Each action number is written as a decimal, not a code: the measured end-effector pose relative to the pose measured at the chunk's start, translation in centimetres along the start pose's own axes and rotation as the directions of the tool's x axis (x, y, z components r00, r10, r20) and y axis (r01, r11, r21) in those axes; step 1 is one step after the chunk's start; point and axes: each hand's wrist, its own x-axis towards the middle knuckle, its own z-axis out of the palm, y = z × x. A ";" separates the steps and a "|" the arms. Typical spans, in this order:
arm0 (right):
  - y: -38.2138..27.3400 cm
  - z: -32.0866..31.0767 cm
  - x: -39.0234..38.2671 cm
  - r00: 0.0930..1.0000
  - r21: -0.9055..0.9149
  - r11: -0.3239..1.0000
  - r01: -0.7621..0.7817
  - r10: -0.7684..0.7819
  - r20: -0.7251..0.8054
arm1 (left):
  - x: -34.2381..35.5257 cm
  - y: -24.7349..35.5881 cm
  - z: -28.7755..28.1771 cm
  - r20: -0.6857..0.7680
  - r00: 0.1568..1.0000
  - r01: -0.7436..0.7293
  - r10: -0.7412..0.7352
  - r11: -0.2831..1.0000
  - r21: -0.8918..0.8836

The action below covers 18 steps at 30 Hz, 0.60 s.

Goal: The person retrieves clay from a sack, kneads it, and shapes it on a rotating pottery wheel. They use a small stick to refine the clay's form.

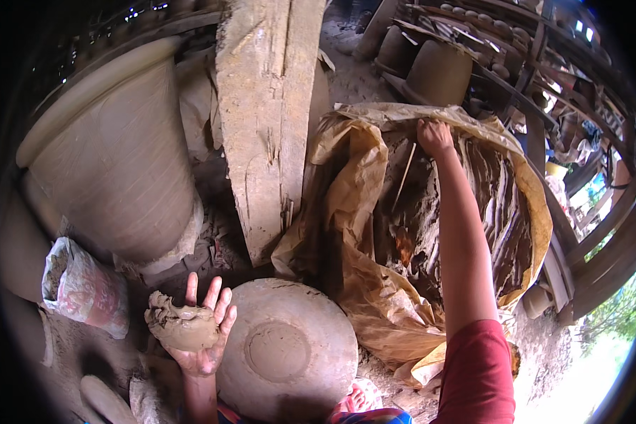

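Observation:
On the palm of my left hand (203,353) rests a lump of wet clay (182,326); the fingers are stretched out beside it. The hand is held just left of a round, clay-smeared wheel disc (304,332) with a ring mark in its middle. My right arm reaches far forward over a big mound of clay (487,205) with ridged cut faces. This mound sits inside a crumpled tan sheet (360,184). At the sheet's far edge, my right hand (435,137) is closed; what its fingers hold is hidden. A thin pale stick or wire (403,175) slants down beside it.
A large clay pot (113,148) stands at the left, with a printed sack (85,286) in front. A thick wooden post (265,120) rises between pot and mound. Farther back are more pots (438,74) and wooden racks (502,32). Timber rails (604,240) line the right side.

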 end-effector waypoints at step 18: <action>-0.2 -2.1 -1.4 1.000 -0.073 0.997 0.013 -0.013 -0.001 | -0.1 -1.6 0.2 -0.089 0.994 -0.059 0.055 0.998 -0.037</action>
